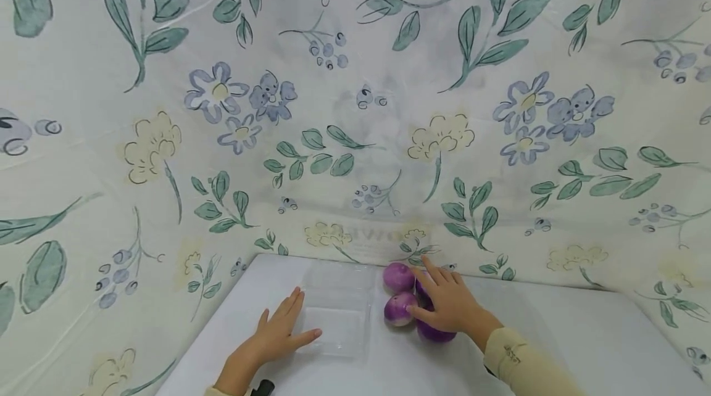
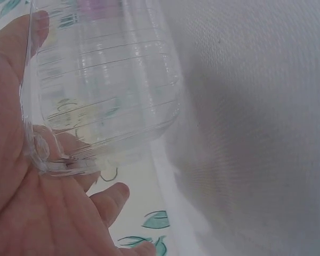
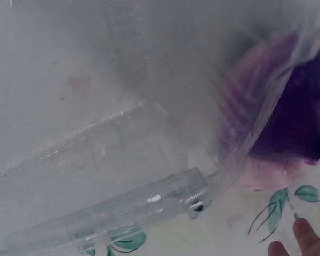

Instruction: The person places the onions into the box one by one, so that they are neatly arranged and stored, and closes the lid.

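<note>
A clear plastic container [image 1: 336,322] with its lid part folded back lies on the white table. My left hand [image 1: 278,327] is at its left side, fingers extended and thumb apart. In the left wrist view that hand touches the container's corner [image 2: 106,101]. To the right sit purple onions [image 1: 399,311], several round pieces close together, some darker. My right hand [image 1: 449,300] lies over the right-hand ones with fingers spread, its thumb touching the front left onion. It partly hides the pieces beneath. In the right wrist view, a dark purple piece [image 3: 290,114] shows behind clear plastic.
The white table [image 1: 555,334] extends to the right of the onions. A cloth [image 1: 355,137] printed with leaves and flowers hangs behind the table and down its left side. A small black object [image 1: 265,388] is by my left wrist.
</note>
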`<action>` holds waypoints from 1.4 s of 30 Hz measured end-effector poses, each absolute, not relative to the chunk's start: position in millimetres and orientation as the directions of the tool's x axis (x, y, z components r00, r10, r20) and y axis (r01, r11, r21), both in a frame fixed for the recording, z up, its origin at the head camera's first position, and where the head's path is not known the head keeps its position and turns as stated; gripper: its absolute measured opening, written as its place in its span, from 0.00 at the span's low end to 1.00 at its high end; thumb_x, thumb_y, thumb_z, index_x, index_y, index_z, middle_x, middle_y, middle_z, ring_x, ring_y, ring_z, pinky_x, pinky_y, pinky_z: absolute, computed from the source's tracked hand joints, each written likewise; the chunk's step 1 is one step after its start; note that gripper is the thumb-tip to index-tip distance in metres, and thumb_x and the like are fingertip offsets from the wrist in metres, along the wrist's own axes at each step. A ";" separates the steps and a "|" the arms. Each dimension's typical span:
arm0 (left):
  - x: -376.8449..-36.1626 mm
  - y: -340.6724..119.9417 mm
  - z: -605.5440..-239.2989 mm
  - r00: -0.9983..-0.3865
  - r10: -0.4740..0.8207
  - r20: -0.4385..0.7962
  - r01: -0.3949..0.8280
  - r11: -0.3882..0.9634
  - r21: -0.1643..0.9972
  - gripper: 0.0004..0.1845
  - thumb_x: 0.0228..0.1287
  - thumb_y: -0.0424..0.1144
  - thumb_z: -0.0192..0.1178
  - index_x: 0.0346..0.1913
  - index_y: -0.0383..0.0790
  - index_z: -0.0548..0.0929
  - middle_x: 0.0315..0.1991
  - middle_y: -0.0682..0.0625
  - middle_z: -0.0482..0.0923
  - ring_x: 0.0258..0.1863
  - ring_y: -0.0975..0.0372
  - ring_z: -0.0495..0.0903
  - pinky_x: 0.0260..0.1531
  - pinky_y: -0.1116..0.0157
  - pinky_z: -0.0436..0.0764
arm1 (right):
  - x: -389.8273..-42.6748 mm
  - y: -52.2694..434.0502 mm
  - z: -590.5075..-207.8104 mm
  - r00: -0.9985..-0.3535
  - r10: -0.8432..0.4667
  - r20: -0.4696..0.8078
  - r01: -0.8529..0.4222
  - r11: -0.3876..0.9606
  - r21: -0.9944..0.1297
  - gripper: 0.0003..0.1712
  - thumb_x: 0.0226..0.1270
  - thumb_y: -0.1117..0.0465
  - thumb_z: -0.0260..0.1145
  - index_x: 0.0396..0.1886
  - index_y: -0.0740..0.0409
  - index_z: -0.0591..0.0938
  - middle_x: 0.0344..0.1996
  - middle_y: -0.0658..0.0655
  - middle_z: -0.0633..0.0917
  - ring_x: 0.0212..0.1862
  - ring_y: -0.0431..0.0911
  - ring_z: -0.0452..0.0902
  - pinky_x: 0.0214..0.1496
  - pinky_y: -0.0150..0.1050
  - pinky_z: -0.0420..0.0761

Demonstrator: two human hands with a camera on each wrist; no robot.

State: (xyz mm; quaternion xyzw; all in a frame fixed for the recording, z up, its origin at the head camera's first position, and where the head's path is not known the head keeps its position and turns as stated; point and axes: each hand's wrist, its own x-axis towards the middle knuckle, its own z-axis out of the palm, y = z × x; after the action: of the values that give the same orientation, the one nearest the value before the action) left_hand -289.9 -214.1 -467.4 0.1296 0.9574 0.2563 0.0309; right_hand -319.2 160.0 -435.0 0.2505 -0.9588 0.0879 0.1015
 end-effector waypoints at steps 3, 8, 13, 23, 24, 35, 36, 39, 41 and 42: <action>-288.1 -212.4 -468.4 -0.960 0.278 0.011 0.247 0.831 0.499 0.54 0.62 0.63 0.61 0.76 0.28 0.52 0.79 0.35 0.45 0.77 0.40 0.49 0.65 0.26 0.39 | -314.6 155.9 -437.9 -0.852 -0.468 0.236 -0.503 0.857 -0.114 0.46 0.66 0.32 0.58 0.75 0.53 0.64 0.77 0.64 0.57 0.71 0.64 0.63 0.69 0.68 0.62; -286.5 -212.5 -464.7 -0.962 0.273 0.005 0.239 0.833 0.499 0.54 0.62 0.62 0.62 0.76 0.28 0.52 0.79 0.35 0.45 0.77 0.39 0.49 0.65 0.26 0.39 | -314.0 148.4 -440.0 -0.837 -0.498 0.226 -0.530 0.841 -0.109 0.47 0.65 0.31 0.57 0.76 0.53 0.63 0.78 0.65 0.56 0.72 0.63 0.62 0.70 0.66 0.62; -287.7 -210.8 -461.8 -0.960 0.281 0.018 0.253 0.830 0.497 0.54 0.62 0.64 0.61 0.76 0.28 0.52 0.79 0.35 0.45 0.77 0.40 0.49 0.66 0.26 0.38 | -317.2 145.5 -439.4 -0.832 -0.503 0.235 -0.539 0.832 -0.130 0.47 0.65 0.32 0.59 0.75 0.54 0.65 0.78 0.64 0.56 0.72 0.63 0.62 0.69 0.66 0.63; -289.0 -212.0 -460.1 -0.965 0.263 0.014 0.236 0.843 0.484 0.55 0.61 0.64 0.62 0.76 0.28 0.52 0.79 0.35 0.45 0.77 0.40 0.49 0.66 0.27 0.39 | -323.3 130.5 -431.2 -0.860 -0.479 0.179 -0.510 0.824 -0.248 0.49 0.61 0.32 0.62 0.73 0.57 0.67 0.76 0.65 0.60 0.73 0.67 0.59 0.72 0.66 0.60; -288.9 -212.3 -460.2 -0.965 0.261 0.009 0.232 0.843 0.485 0.55 0.61 0.64 0.62 0.76 0.28 0.52 0.79 0.35 0.45 0.77 0.40 0.49 0.66 0.27 0.39 | -323.2 128.4 -430.8 -0.862 -0.476 0.176 -0.507 0.817 -0.274 0.49 0.61 0.32 0.64 0.73 0.58 0.67 0.76 0.66 0.60 0.73 0.68 0.59 0.71 0.67 0.59; -289.4 -215.0 -467.0 -0.971 0.239 -0.020 0.196 0.840 0.506 0.55 0.61 0.62 0.63 0.77 0.29 0.51 0.79 0.36 0.43 0.78 0.41 0.47 0.67 0.27 0.38 | -327.9 113.2 -439.7 -0.905 -0.410 0.113 -0.414 0.787 -0.456 0.53 0.51 0.38 0.74 0.72 0.60 0.68 0.71 0.65 0.69 0.72 0.61 0.64 0.73 0.60 0.63; -289.2 -214.9 -467.1 -0.971 0.240 -0.020 0.197 0.838 0.509 0.55 0.61 0.62 0.63 0.77 0.29 0.51 0.79 0.36 0.43 0.78 0.41 0.46 0.67 0.27 0.38 | -328.4 112.9 -441.0 -0.908 -0.406 0.109 -0.407 0.786 -0.466 0.52 0.50 0.39 0.75 0.71 0.60 0.69 0.71 0.65 0.69 0.72 0.60 0.65 0.73 0.60 0.64; -288.9 -214.3 -467.5 -0.968 0.249 -0.020 0.204 0.833 0.515 0.55 0.62 0.62 0.62 0.77 0.29 0.50 0.79 0.36 0.43 0.78 0.41 0.46 0.67 0.27 0.38 | -328.9 112.3 -444.8 -0.908 -0.408 0.098 -0.400 0.773 -0.492 0.51 0.49 0.43 0.77 0.70 0.61 0.70 0.69 0.64 0.71 0.71 0.59 0.66 0.72 0.59 0.65; -288.6 -213.5 -467.4 -0.966 0.257 -0.015 0.212 0.827 0.520 0.55 0.62 0.62 0.63 0.77 0.28 0.50 0.79 0.35 0.43 0.78 0.41 0.46 0.66 0.27 0.38 | -329.1 112.0 -447.6 -0.907 -0.412 0.089 -0.398 0.768 -0.502 0.51 0.49 0.45 0.77 0.70 0.62 0.69 0.69 0.64 0.72 0.71 0.59 0.66 0.72 0.58 0.65; -288.6 -213.0 -467.3 -0.965 0.260 -0.014 0.216 0.826 0.520 0.55 0.62 0.62 0.62 0.77 0.28 0.50 0.79 0.35 0.44 0.78 0.41 0.46 0.66 0.27 0.39 | -328.9 111.9 -448.7 -0.907 -0.412 0.083 -0.395 0.767 -0.505 0.51 0.48 0.45 0.78 0.70 0.62 0.69 0.69 0.64 0.72 0.71 0.58 0.67 0.72 0.58 0.66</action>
State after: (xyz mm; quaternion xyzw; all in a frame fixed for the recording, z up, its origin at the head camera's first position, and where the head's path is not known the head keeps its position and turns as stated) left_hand -288.6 -213.0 -467.3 0.1247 0.9546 0.2671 0.0421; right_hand -328.9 111.9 -448.7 0.2147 -0.9398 0.2652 -0.0164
